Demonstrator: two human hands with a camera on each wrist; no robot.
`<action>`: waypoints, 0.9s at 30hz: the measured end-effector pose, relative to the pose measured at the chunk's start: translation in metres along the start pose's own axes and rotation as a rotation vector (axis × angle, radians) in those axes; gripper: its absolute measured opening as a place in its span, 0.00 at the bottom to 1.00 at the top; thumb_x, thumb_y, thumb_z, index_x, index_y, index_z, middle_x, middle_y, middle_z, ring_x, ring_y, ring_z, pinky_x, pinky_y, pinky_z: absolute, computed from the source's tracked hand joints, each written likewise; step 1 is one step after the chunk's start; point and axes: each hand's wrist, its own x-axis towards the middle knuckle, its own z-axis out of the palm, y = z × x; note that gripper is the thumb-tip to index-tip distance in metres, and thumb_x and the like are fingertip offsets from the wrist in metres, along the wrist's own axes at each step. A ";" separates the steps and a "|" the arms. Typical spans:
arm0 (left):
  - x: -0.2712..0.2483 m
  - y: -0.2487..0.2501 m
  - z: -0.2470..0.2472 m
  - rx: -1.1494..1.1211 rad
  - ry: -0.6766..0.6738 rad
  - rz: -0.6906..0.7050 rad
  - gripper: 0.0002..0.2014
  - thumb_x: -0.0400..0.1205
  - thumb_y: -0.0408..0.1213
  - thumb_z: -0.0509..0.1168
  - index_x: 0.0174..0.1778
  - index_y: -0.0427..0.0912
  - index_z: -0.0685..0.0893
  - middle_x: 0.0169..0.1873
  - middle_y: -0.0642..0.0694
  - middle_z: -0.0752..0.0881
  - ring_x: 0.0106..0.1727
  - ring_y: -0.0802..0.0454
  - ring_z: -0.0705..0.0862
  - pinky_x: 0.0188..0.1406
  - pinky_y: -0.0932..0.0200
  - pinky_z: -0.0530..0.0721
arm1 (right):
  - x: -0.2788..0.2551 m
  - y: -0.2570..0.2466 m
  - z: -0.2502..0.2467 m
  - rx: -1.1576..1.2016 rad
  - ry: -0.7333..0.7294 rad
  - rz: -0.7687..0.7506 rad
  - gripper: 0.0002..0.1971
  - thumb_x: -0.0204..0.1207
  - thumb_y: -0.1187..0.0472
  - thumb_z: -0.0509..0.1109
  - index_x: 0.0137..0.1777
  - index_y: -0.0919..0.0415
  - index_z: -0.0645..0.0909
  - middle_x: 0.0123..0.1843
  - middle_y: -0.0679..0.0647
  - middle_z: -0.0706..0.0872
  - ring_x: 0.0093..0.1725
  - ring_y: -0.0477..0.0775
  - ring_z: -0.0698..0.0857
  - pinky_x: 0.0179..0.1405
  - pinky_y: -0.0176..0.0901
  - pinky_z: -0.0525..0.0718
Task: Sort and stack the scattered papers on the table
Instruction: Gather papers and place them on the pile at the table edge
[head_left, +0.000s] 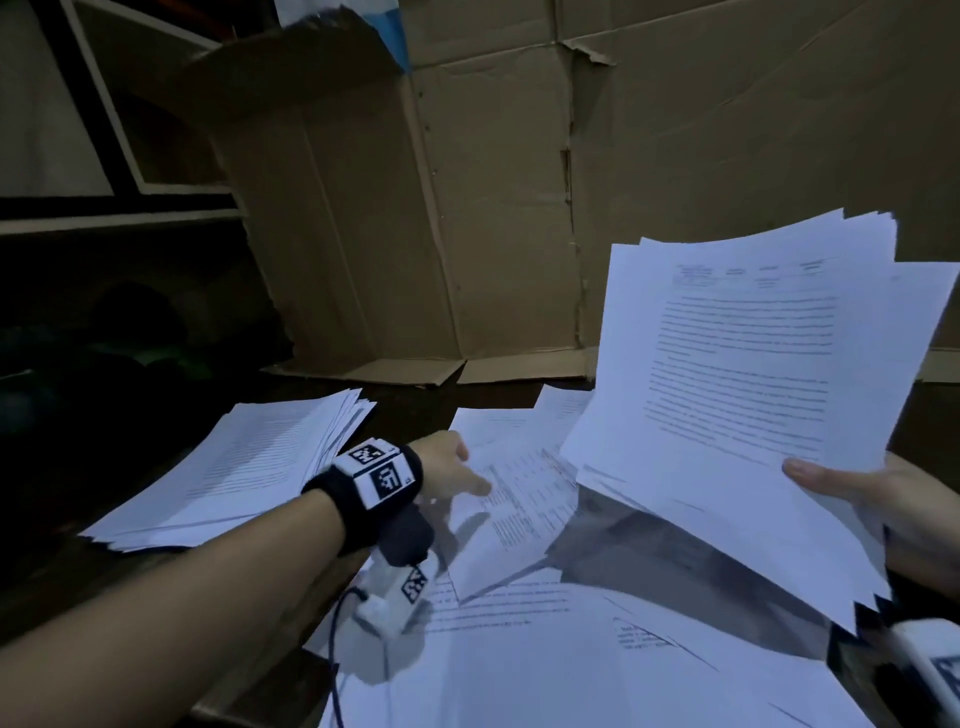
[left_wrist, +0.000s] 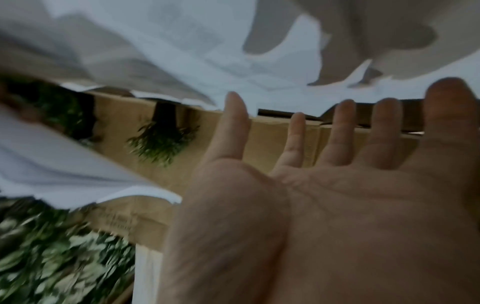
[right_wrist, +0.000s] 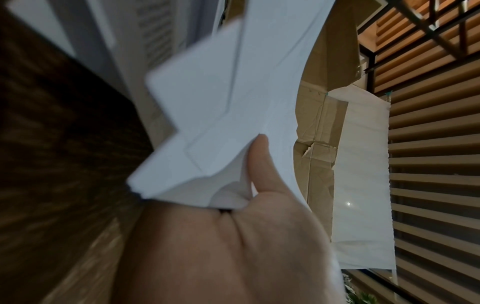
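Observation:
My right hand (head_left: 852, 493) grips a bundle of printed white sheets (head_left: 737, 395) lifted above the table at the right, thumb on top; in the right wrist view the thumb (right_wrist: 259, 164) pinches the bundle's corner (right_wrist: 207, 123). My left hand (head_left: 452, 467) reaches over loose printed papers (head_left: 519, 504) lying in the middle of the table, fingers straight and spread, holding nothing. The left wrist view shows the open palm (left_wrist: 337, 205) facing white sheets (left_wrist: 182, 51). A stacked pile of papers (head_left: 244, 457) lies at the left.
A large flattened cardboard box (head_left: 467, 208) stands upright behind the table. More loose sheets (head_left: 545, 654) cover the near table. The dark wooden table edge (head_left: 260, 597) shows near my left forearm. Green foliage (left_wrist: 52, 257) appears in the left wrist view.

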 end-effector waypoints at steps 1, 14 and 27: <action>0.001 -0.009 -0.001 0.055 -0.017 -0.037 0.32 0.80 0.51 0.71 0.77 0.43 0.70 0.70 0.45 0.76 0.63 0.49 0.78 0.52 0.59 0.77 | 0.001 0.000 -0.002 -0.002 0.004 -0.007 0.23 0.82 0.69 0.62 0.75 0.54 0.79 0.71 0.60 0.85 0.67 0.68 0.86 0.62 0.70 0.83; 0.035 -0.051 0.000 -0.069 0.004 -0.196 0.52 0.67 0.46 0.84 0.82 0.43 0.60 0.70 0.42 0.75 0.66 0.41 0.81 0.64 0.45 0.84 | 0.004 0.000 -0.010 0.009 0.076 -0.039 0.22 0.84 0.70 0.61 0.76 0.57 0.77 0.71 0.60 0.85 0.67 0.67 0.86 0.64 0.67 0.82; 0.060 -0.037 0.000 0.037 -0.088 -0.052 0.53 0.70 0.48 0.81 0.86 0.49 0.55 0.82 0.45 0.64 0.72 0.47 0.74 0.52 0.56 0.78 | 0.001 -0.002 -0.003 0.012 0.036 -0.059 0.24 0.83 0.69 0.60 0.78 0.56 0.76 0.72 0.58 0.85 0.68 0.65 0.85 0.64 0.64 0.82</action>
